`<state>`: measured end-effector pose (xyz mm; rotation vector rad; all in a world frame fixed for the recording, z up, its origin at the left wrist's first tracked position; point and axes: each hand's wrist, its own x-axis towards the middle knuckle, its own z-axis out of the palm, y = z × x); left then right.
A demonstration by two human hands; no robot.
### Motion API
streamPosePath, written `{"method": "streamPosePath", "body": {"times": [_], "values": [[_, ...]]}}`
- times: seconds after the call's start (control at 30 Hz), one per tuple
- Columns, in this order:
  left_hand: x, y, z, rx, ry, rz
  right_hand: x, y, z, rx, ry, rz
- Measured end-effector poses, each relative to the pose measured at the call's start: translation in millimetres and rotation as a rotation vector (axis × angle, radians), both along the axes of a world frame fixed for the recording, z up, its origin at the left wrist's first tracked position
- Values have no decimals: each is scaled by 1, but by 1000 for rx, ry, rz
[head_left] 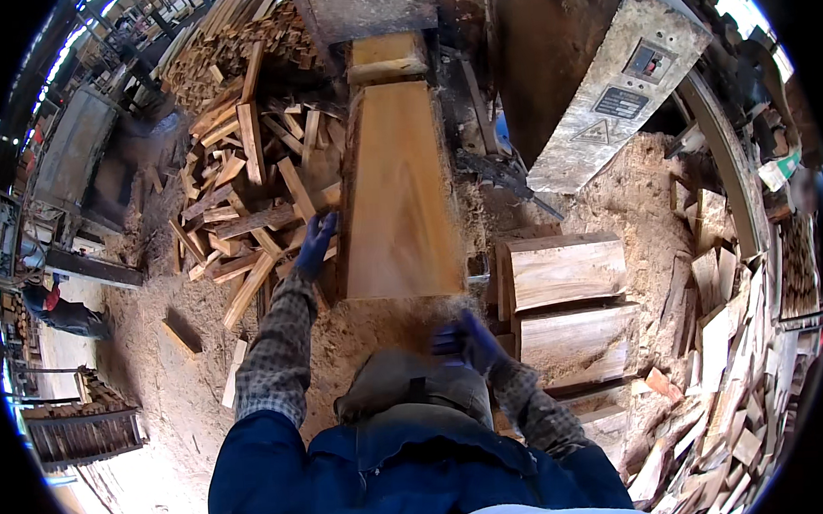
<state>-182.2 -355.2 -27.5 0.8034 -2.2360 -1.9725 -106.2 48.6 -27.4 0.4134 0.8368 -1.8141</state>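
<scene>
A wide wooden board (398,198) lies lengthwise in front of me, its far end near the machine. Beyond it, a shorter wood block (386,58) sits under the machine's metal housing (369,9). My left hand (315,245), in a blue glove, is raised beside the board's left edge with its fingers stretched out and nothing in them. Close to my body, my gloved right hand (470,342) is off the board's near right corner, thumb apart from the fingers. That hand is slightly blurred, and no object shows in it.
Offcuts (252,172) are heaped left of the board. Thick sawn planks (568,270) are stacked at right, below a grey control box (606,92). Wood slabs (719,363) pile up far right. Sawdust covers the floor (177,359); another person (65,309) is at far left.
</scene>
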Motion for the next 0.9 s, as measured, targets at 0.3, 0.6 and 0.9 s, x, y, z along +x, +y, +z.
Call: {"method": "streamPosePath", "body": {"times": [0.3,0.6,0.9], "values": [[-47,33,-1,133,64,-35,-46,-66,-28,-12,179,-329],[-130,14,-18,-139,228,20,-136,-123,-11,172,151,-670],[-181,-13,5,-996,393,-38,-196,-155,-15,416,58,-605]]}}
